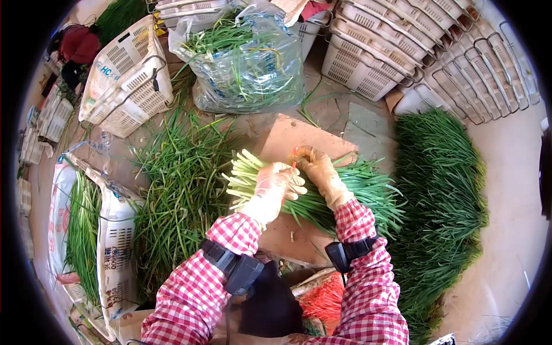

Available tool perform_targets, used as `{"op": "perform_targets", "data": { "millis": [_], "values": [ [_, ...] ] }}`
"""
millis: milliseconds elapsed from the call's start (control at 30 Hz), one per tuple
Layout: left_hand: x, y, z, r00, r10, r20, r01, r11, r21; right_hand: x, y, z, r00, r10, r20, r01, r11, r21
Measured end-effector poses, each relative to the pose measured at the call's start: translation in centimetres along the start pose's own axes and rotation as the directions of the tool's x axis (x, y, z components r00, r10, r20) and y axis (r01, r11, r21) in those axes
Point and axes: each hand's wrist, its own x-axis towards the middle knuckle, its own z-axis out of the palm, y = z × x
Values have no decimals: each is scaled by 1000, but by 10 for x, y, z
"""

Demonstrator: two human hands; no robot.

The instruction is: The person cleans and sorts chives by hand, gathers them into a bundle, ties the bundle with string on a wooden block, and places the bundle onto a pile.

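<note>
Left gloved hand [271, 187] clasping chive bunch [368, 187] over tan board [287, 131]; right gloved hand [319, 170] pinching red tie [295, 164], binding looking unfinished. Loose greens [181, 207] lying heaped at left, neatly piled greens [438, 201] sitting at right, red strips [325, 302] lying nearer wearer.

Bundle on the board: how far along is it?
Looks done: bundle gathered, pale ends together. In hand: left hand on the bundle, right hand at a red tie that seems to go round it; no knot visible. Left: probably securing the tie, then perhaps the loose pile left of the board.
</note>
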Motion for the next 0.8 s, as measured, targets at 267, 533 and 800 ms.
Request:
{"op": "perform_targets", "data": {
  "millis": [267, 533, 800],
  "values": [
    [2, -1, -4, 999, 24, 35, -22, 999, -32, -15, 17, 6, 985, -167, -46, 167, 986, -20],
    [34, -49, -6, 992, 127, 7, -109, 873, -475, -32, 38, 7, 890, -423, -168, 261, 777, -573],
    [18, -37, -28, 920, 232, 317, -26, 841, -540, -48, 43, 22, 786, -604, -132, 259, 516, -816]
  ]
}}
